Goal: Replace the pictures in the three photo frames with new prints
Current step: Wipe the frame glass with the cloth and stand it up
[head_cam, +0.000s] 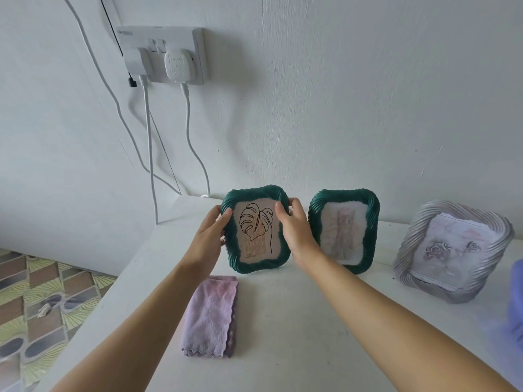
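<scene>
Three wavy-edged photo frames stand upright in a row on the white table [283, 321]. The left dark green frame [256, 230] shows a line drawing of a leaf. My left hand [210, 236] grips its left edge and my right hand [294, 230] grips its right edge, thumbs on the front. The middle dark green frame [343, 230] holds a pale pink picture. At the right, the silver frame [452, 250] holds a faded print with roses.
A folded pink-lilac cloth [210, 315] lies on the table in front of the left frame. A wall socket [162, 55] with two plugs and hanging white cables sits above left. A blue object [518, 301] shows at the right edge. Patterned floor lies beyond the table's left edge.
</scene>
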`<state>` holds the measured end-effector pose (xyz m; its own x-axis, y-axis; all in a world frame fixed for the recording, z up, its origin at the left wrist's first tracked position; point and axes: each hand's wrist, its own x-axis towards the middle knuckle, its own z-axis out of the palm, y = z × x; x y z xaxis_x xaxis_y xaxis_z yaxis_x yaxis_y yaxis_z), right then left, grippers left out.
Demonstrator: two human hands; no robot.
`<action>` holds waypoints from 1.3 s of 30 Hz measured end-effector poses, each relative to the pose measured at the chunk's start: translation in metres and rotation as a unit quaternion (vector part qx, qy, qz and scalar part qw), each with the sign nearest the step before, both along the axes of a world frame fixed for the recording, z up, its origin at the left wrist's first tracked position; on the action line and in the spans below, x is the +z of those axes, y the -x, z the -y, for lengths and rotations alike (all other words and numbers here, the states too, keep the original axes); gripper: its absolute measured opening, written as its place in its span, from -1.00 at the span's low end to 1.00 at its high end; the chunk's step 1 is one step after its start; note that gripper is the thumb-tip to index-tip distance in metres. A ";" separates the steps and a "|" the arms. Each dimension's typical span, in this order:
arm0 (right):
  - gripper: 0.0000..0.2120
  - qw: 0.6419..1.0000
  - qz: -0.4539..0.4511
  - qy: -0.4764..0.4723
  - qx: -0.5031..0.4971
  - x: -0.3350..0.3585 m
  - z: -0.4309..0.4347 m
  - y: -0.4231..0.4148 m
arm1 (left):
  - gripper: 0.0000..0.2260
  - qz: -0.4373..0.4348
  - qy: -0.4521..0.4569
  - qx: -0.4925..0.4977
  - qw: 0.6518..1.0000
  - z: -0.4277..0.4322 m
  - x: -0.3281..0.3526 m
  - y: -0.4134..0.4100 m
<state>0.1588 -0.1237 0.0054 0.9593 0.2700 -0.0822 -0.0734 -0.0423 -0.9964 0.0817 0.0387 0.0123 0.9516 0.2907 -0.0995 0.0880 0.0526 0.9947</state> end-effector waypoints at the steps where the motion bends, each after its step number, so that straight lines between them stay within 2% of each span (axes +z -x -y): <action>1: -0.83 1.000 0.003 0.000 0.001 -0.001 0.000 0.001 | -0.75 0.000 0.001 -0.001 1.000 0.000 -0.003 0.000; 11: -0.81 0.998 0.041 0.032 -0.046 -0.007 0.001 0.003 | -0.73 0.002 0.004 -0.015 1.000 0.008 -0.012 0.000; 14: -0.72 0.997 0.034 0.057 -0.033 -0.009 0.003 0.005 | -0.73 -0.003 0.013 -0.011 1.000 0.009 -0.010 0.000; 17: -0.74 0.997 0.020 0.065 -0.033 -0.009 0.006 0.007 | -0.71 -0.009 -0.004 -0.003 1.000 0.009 -0.008 0.000; 21: -0.50 0.996 0.005 0.083 -0.013 -0.002 0.010 0.011 | -0.77 0.003 -0.057 0.009 0.998 0.009 -0.008 0.008; 24: -0.45 0.997 0.012 0.078 -0.009 0.005 0.014 0.013 | -0.79 0.013 -0.072 0.014 0.997 0.014 -0.006 0.017; 29: -0.43 0.998 0.017 0.052 -0.002 0.021 0.018 0.019 | -0.65 0.014 -0.071 0.029 0.997 0.023 -0.003 0.025; 31: -0.43 0.998 0.037 0.045 0.005 0.030 0.023 0.022 | -0.59 0.019 -0.081 0.050 0.995 0.024 0.000 0.026; 34: -0.48 0.996 0.086 0.025 0.014 0.045 0.030 0.028 | -0.58 0.048 -0.160 0.113 0.979 0.025 0.010 0.027; 37: -0.63 0.988 0.153 0.000 -0.005 0.060 0.046 0.036 | -0.73 0.099 -0.218 0.148 0.960 0.040 0.032 0.029; 39: -0.78 0.978 0.203 0.001 -0.040 0.063 0.062 0.041 | -0.85 0.125 -0.209 0.131 0.961 0.058 0.046 0.031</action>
